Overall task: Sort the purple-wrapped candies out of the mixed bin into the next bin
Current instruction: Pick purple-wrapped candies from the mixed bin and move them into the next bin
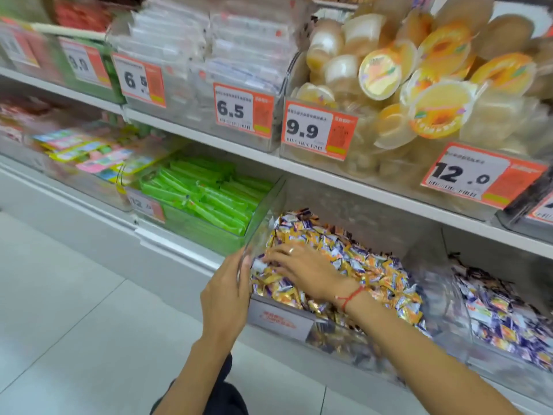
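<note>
Clearly searching — right hand (302, 269), fingers spread flat on the clear plastic mixed bin's (281, 320) orange-and-purple wrapped candies (380, 274), left hand (226, 295) gripping its corner — next, pinch a purple one under those fingertips.

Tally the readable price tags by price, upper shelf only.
6.5 tags: 2 (the second one)
9.9 tags: 2 (the second one, blurred)
12.0 tag: 1
Total: 5. The tag at the far left edge is too blurred to read, so it is not counted.
</note>
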